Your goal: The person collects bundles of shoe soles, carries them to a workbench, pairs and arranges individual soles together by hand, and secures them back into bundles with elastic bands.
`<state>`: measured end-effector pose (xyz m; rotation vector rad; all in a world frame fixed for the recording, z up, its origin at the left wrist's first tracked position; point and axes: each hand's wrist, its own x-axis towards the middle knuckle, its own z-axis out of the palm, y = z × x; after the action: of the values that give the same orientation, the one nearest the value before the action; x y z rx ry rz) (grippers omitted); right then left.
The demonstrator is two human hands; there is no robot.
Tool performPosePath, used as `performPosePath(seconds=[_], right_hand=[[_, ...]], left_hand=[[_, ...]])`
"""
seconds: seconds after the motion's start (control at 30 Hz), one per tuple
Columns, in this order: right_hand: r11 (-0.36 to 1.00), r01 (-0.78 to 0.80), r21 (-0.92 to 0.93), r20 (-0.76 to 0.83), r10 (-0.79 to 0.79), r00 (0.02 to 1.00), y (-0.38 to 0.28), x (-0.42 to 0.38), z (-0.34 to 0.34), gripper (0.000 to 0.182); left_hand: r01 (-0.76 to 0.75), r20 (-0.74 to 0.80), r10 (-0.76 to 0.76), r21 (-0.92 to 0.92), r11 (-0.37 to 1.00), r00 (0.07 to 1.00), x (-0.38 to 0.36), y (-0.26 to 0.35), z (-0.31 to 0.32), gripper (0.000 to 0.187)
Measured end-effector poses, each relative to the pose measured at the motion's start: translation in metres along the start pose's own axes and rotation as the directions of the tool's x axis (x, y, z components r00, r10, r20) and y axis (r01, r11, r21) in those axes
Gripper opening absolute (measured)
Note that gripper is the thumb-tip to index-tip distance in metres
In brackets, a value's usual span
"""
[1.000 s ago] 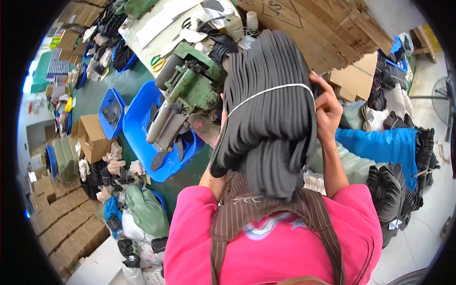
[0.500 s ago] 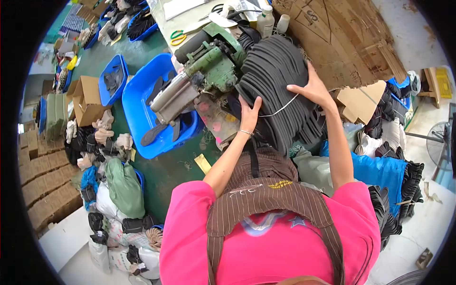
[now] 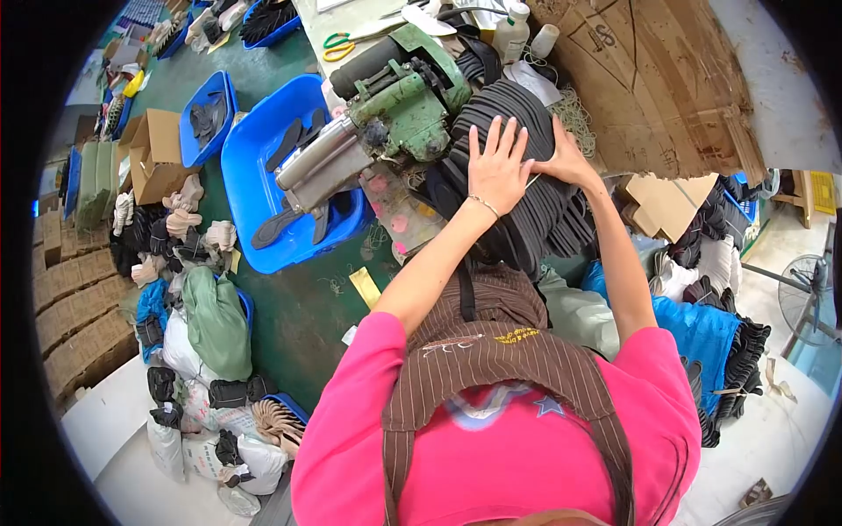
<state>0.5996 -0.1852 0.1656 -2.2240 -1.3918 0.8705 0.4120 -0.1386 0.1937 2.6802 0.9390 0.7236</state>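
Observation:
A thick bundle of black shoe insoles [image 3: 517, 219], tied with a thin pale string, lies in front of me beside a green machine [image 3: 408, 110]. My left hand [image 3: 498, 171] rests flat on top of the bundle with its fingers spread. Against the bundle's right upper side lies my right hand [image 3: 568, 159], thumb stretched toward the left hand and fingers extended along the edge. The string passes close to the right thumb; part of it is hidden under the hands. A blue tub [image 3: 254, 237] left of the machine holds several loose dark insoles [image 3: 279, 228].
Yellow-and-green-handled scissors [image 3: 338, 46] and a white bottle [image 3: 511, 35] are on the table behind the machine. A large cardboard sheet [image 3: 658, 88] stands at the right. Bags [image 3: 215, 324] and bundles crowd the left floor, and a fan [image 3: 805, 289] is at far right.
My left hand has moved from the bundle's near left edge up onto its top. The right hand has shifted slightly inward, and the bundle sits lower and flatter.

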Motion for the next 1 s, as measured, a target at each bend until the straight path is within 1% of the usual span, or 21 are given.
performPosePath(seconds=[0.1, 0.17, 0.2, 0.27, 0.3, 0.33, 0.37, 0.4, 0.43, 0.47, 0.5, 0.53, 0.57, 0.6, 0.63, 0.73, 0.8, 0.87, 0.9, 0.93, 1.0], right_hand=[[1.0, 0.01, -0.013, 0.037, -0.009, 0.999, 0.0, 0.008, -0.003, 0.139], [0.999, 0.034, 0.002, 0.07, -0.034, 0.997, -0.003, 0.008, -0.006, 0.142], [0.999, 0.034, 0.001, 0.07, -0.034, 0.997, -0.005, 0.01, -0.008, 0.142], [0.999, -0.006, 0.046, 0.084, 0.002, 0.996, -0.007, 0.008, -0.011, 0.135], [0.999, -0.008, 0.046, 0.087, 0.004, 0.996, -0.007, 0.008, -0.008, 0.135], [1.0, -0.006, -0.024, 0.049, 0.008, 0.999, -0.009, 0.009, -0.003, 0.136], [0.996, -0.008, -0.094, 0.01, 0.009, 1.0, -0.01, 0.01, 0.002, 0.137], [0.996, -0.013, -0.093, 0.012, 0.014, 1.0, -0.015, 0.008, 0.007, 0.137], [0.99, -0.031, -0.137, -0.02, 0.028, 0.999, -0.021, 0.006, 0.011, 0.135], [0.982, -0.05, -0.18, -0.054, 0.041, 0.998, -0.026, 0.004, 0.013, 0.133], [0.973, -0.047, -0.224, -0.087, 0.028, 0.996, -0.023, 0.005, 0.021, 0.131], [0.974, -0.053, -0.221, -0.092, 0.033, 0.995, -0.019, 0.006, 0.025, 0.131], [0.984, -0.067, -0.164, -0.066, 0.057, 0.996, -0.015, 0.009, 0.027, 0.131], [0.991, -0.085, -0.107, -0.036, 0.081, 0.996, -0.014, 0.01, 0.027, 0.13], [0.995, -0.075, -0.071, -0.049, 0.071, 0.996, -0.014, 0.011, 0.028, 0.129], [0.994, -0.086, -0.065, -0.081, 0.081, 0.993, -0.014, 0.007, 0.028, 0.129], [0.992, -0.078, -0.098, -0.078, 0.071, 0.994, -0.015, 0.009, 0.027, 0.129], [0.986, -0.075, -0.147, -0.025, 0.072, 0.997, -0.014, 0.009, 0.026, 0.128], [0.992, -0.07, -0.106, -0.003, 0.07, 0.998, -0.016, 0.012, 0.022, 0.124], [0.992, -0.069, -0.105, -0.015, 0.068, 0.998, -0.018, 0.011, 0.018, 0.124], [0.999, -0.026, -0.032, -0.2, 0.019, 0.98, -0.023, -0.001, 0.02, 0.119]], left_hand=[[0.025, 0.009, -0.025, 0.013, 1.0, 1.0, -0.009, 0.0, -0.002, 0.05], [0.057, -0.029, -0.056, 0.024, 0.998, 0.998, -0.014, 0.0, -0.004, 0.05], [0.057, -0.03, -0.057, 0.023, 0.998, 0.998, -0.015, 0.0, -0.005, 0.05], [0.094, -0.028, -0.093, 0.031, 0.995, 0.995, -0.02, 0.001, -0.008, 0.051], [0.116, -0.068, -0.115, 0.014, 0.993, 0.991, -0.021, 0.002, -0.008, 0.048], [0.12, -0.065, -0.119, 0.014, 0.993, 0.991, -0.023, 0.001, -0.007, 0.048], [0.14, -0.09, -0.143, -0.039, 0.989, 0.986, -0.024, 0.0, -0.007, 0.044], [0.156, -0.111, -0.166, -0.093, 0.983, 0.98, -0.027, 0.0, -0.006, 0.04], [0.134, -0.15, -0.146, -0.086, 0.987, 0.978, -0.026, -0.001, -0.003, 0.029], [0.131, -0.147, -0.143, -0.09, 0.987, 0.979, -0.025, -0.001, 0.0, 0.029], [0.111, -0.121, -0.119, -0.07, 0.991, 0.986, -0.025, -0.002, 0.0, 0.024], [0.088, -0.096, -0.092, -0.048, 0.995, 0.991, -0.024, -0.003, 0.0, 0.02], [0.067, -0.135, -0.076, -0.065, 0.996, 0.988, -0.022, -0.003, 0.0, 0.014], [0.062, -0.133, -0.07, -0.068, 0.996, 0.989, -0.021, -0.003, 0.001, 0.014], [0.057, -0.13, -0.067, -0.077, 0.995, 0.989, -0.022, -0.004, 0.001, 0.013], [0.05, -0.136, -0.061, -0.086, 0.995, 0.989, -0.02, -0.003, 0.003, 0.012], [0.039, -0.128, -0.052, -0.097, 0.994, 0.99, -0.02, -0.004, 0.003, 0.011], [0.038, -0.111, -0.048, -0.091, 0.995, 0.993, -0.022, -0.003, 0.001, 0.011], [0.032, -0.109, -0.041, -0.087, 0.996, 0.993, -0.018, -0.003, 0.002, 0.011], [0.021, -0.117, -0.031, -0.086, 0.996, 0.993, -0.013, -0.004, 0.004, 0.011], [0.018, -0.11, -0.025, -0.07, 0.997, 0.994, -0.016, -0.005, 0.004, 0.011]])
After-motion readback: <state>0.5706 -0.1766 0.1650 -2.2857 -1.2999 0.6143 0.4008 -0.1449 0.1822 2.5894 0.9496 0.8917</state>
